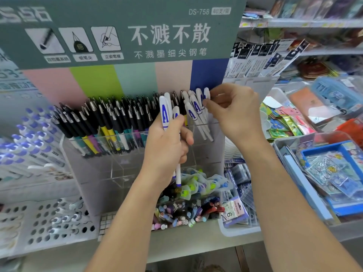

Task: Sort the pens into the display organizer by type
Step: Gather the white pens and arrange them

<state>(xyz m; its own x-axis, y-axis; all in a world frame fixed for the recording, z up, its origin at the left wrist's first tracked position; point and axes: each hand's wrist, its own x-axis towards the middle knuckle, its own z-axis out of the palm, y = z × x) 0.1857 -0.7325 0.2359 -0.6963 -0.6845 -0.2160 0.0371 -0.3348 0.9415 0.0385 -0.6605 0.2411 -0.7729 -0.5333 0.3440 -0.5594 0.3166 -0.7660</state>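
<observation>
A clear acrylic display organizer point(218, 134) stands under a grey-green sign. Its upper tier holds several black-capped pens point(110, 118) on the left and several white pens with a blue "A" point(196, 108) at the right end. My left hand point(167, 148) grips a bunch of the same white "A" pens point(164, 112), held upright in front of the organizer. My right hand point(233, 112) pinches the cap of one white pen point(206, 96) standing at the organizer's right end.
The lower bin point(188, 211) holds mixed loose pens and erasers. White and blue markers point(33, 142) stand at the left above a perforated rack point(49, 220). Trays of stickers and packets point(330, 173) fill the right. Shelves run behind.
</observation>
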